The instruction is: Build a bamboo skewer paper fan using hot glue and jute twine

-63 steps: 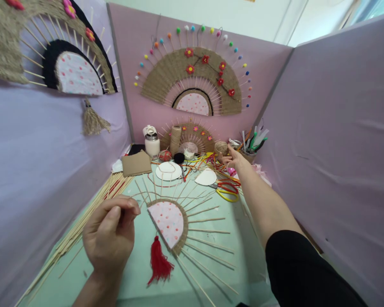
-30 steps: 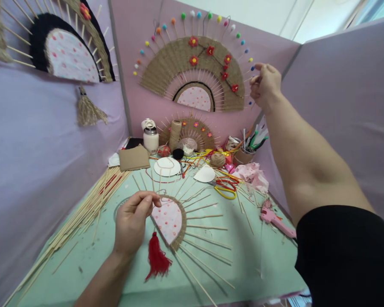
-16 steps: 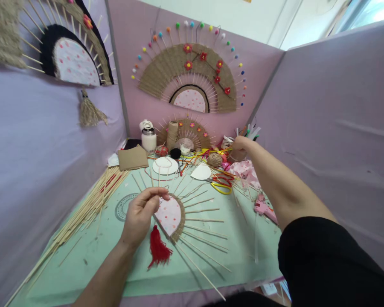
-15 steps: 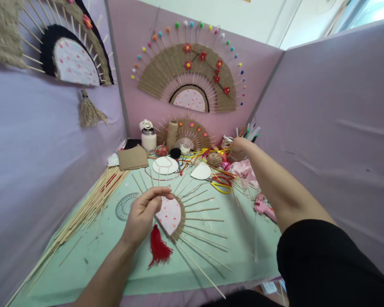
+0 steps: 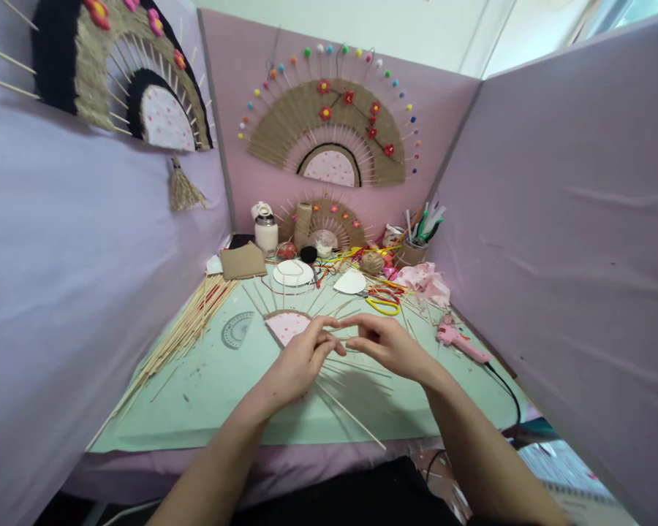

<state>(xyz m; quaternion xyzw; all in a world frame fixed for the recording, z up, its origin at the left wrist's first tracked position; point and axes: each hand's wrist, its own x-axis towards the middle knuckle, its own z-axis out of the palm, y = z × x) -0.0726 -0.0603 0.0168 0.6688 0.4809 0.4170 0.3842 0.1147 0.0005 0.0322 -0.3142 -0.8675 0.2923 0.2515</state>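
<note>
My left hand (image 5: 308, 358) is over the half-round fan (image 5: 285, 326), its fingers curled toward the thumb; whatever it holds, if anything, is too small to make out. From the right, my right hand (image 5: 389, 343) meets it, index fingertip at the left fingertips. A gap shows between its thumb and index finger, with nothing visible there. Beneath both hands, the fan lies flat on the green tabletop, with a pink dotted centre, a brown rim and thin sticks (image 5: 354, 416) spreading outward. My left hand and forearm cover part of it, and the red tassel is hidden.
Bundled bamboo sticks (image 5: 180, 329) and a protractor (image 5: 237, 330) lie left. Behind are white paper pieces (image 5: 293, 272), yellow-handled scissors (image 5: 384, 303), twine (image 5: 371, 263) and a tool holder (image 5: 412, 253). A pink glue gun (image 5: 460, 340) with a cord lies right. Partition walls surround the table.
My right hand has come back from the tool holder at the back right to my left hand. My left hand has shifted right over the fan. The view has shifted too.
</note>
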